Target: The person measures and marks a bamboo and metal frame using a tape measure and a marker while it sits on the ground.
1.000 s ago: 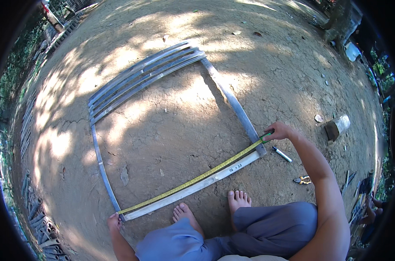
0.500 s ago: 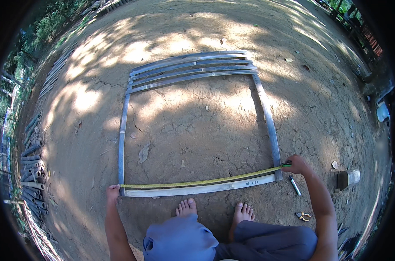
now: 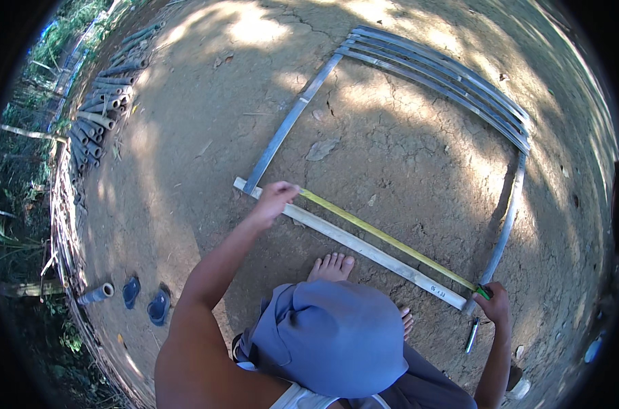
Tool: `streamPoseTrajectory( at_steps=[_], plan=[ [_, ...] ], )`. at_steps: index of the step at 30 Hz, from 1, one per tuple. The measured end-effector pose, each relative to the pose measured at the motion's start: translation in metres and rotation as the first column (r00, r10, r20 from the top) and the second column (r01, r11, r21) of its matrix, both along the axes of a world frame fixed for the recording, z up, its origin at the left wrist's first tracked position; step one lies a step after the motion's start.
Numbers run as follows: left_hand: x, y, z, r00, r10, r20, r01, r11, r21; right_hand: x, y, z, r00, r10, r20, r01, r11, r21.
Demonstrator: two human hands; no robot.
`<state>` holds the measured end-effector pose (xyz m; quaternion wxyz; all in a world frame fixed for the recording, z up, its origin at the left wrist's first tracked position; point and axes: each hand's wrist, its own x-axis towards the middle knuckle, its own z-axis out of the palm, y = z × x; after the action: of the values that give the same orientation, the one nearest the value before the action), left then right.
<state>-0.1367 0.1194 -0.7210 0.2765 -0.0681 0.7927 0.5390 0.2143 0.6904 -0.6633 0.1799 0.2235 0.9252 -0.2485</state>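
The left hand [image 3: 275, 200] has come in from the slatted frame's [image 3: 290, 121] ten o'clock corner, so the yellow tape [image 3: 391, 240] no longer spans corner to corner beside the pale slat [image 3: 364, 252]. Its fingers, blurred, seem to pinch the tape's end near centre; at four o'clock the right hand [image 3: 494, 305] has its fingers closed round the green case [image 3: 483, 292].

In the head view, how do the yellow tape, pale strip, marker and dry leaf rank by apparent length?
1. Pale strip
2. Yellow tape
3. Marker and dry leaf: too alike to rank
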Motion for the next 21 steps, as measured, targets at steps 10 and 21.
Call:
streamPoseTrajectory(
  at_steps=[10,21],
  plan=[
    [0.099,0.133,0.015,0.817,-0.485,0.313,0.357,0.85,0.387,-0.04,-0.069,0.027,0.995,0.073,0.071,-0.062,0.987,-0.146],
    [0.106,0.022,-0.047,0.584,0.081,0.807,-0.406,0.891,0.204,0.029,0.039,0.003,0.565,-0.817,0.116,0.784,0.488,-0.383]
  ],
)
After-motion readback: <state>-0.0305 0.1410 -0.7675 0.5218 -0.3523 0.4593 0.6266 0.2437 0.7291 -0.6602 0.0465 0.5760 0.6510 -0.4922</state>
